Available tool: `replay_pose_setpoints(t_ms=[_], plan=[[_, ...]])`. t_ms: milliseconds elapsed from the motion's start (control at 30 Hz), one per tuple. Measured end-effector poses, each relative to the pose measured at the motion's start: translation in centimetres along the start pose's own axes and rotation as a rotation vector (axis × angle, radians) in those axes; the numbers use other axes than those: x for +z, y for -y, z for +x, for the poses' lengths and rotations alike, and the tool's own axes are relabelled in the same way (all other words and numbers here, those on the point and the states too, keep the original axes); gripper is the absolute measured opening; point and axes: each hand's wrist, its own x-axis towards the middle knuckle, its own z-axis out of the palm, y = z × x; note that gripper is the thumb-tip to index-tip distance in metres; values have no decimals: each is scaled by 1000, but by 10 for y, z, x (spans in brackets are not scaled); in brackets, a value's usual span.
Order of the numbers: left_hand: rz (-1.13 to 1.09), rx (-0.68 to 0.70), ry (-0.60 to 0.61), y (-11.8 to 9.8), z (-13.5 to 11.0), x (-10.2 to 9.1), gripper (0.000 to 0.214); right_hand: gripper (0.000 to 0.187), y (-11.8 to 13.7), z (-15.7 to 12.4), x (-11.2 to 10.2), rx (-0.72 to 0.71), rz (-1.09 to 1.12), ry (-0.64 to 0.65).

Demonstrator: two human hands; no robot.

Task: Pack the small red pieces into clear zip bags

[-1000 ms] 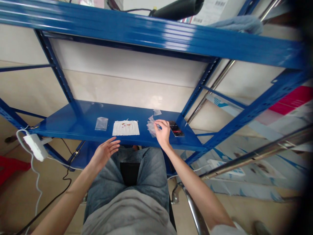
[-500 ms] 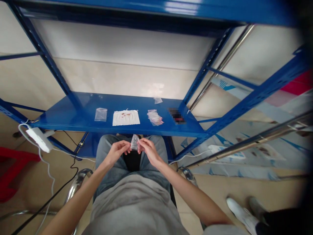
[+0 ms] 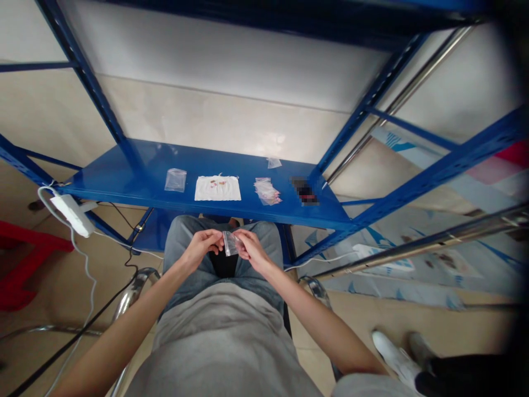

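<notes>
Over my lap, between both hands, is a small clear plastic bag [image 3: 230, 244]. My left hand [image 3: 204, 246] is closed, its fingertips pinched at the bag's left edge. From the other side my right hand [image 3: 251, 247] grips the right part of the bag with thumb and fingers. Whether anything is inside the bag is too small to tell. On the blue shelf [image 3: 144, 160] ahead lies a white cloth pouch [image 3: 217, 193] with a few small reddish-brown pieces on it. Right of it is a pile of small clear bags [image 3: 268, 192], some with pinkish contents.
A larger clear bag [image 3: 176, 180] lies left of the pouch, and another small bag [image 3: 274, 162] near the shelf's back. A blurred dark object [image 3: 305, 191] sits at the right end. A white power strip [image 3: 72, 214] hangs at left. Another person's shoes [image 3: 394, 358] show at lower right.
The bag has turned between my hands and shows more of its clear surface. My right hand has moved slightly over it. The camera view has shifted, so the shelf appears higher.
</notes>
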Motion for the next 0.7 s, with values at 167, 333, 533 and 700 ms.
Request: replay_pose_setpoints(t_ms=[167,333,533,700], plan=[[86,-25,78,2,0,7,33,22,-8,6,-3,-24,-33,-48],[143,27,27,4,-1,6,31,22,-3,4,-4,-301,-373,-234],[151,25,23,6,0,3,31,17,6,-21,11,-807,-889,-280],[148,54,26,10,2,5,34,13,-3,-20,17,-686,-815,-156]])
